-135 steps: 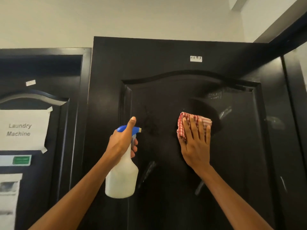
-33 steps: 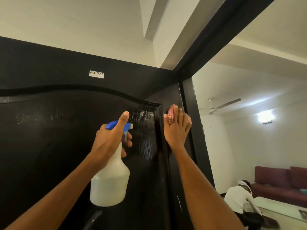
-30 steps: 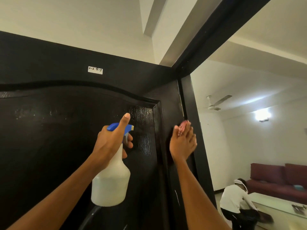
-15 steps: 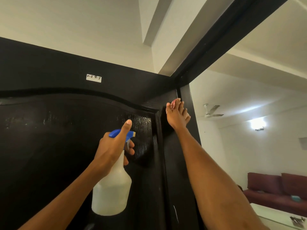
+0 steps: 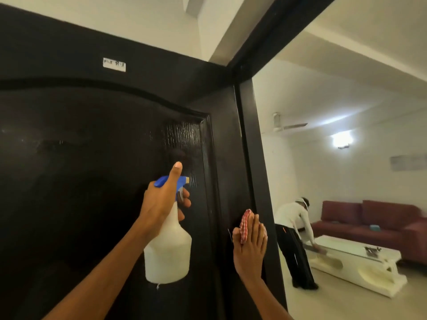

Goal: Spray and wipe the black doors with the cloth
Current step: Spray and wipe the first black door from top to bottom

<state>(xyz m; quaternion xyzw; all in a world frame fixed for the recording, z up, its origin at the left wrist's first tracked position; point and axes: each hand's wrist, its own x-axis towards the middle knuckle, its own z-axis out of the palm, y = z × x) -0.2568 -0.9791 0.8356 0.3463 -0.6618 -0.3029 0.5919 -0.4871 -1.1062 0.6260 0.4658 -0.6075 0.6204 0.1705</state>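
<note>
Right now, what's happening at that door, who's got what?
A person is cleaning a black door. The left hand grips a white spray bottle by its blue trigger head, nozzle aimed at the door panel. The right hand presses a red checked cloth flat against the door's right edge, beside the frame. In the room beyond, another person bends over a white low table.

Looking out from up on the person's head, tilting a bit upward and to one side. Sitting very close to the black door (image 5: 97,172), which is filling the left and middle. Catching the ceiling (image 5: 143,24) up top. Peeking past the door frame (image 5: 256,172) on the right, into a far room with a red sofa (image 5: 369,218). Showing both arms reaching in from below.
</note>
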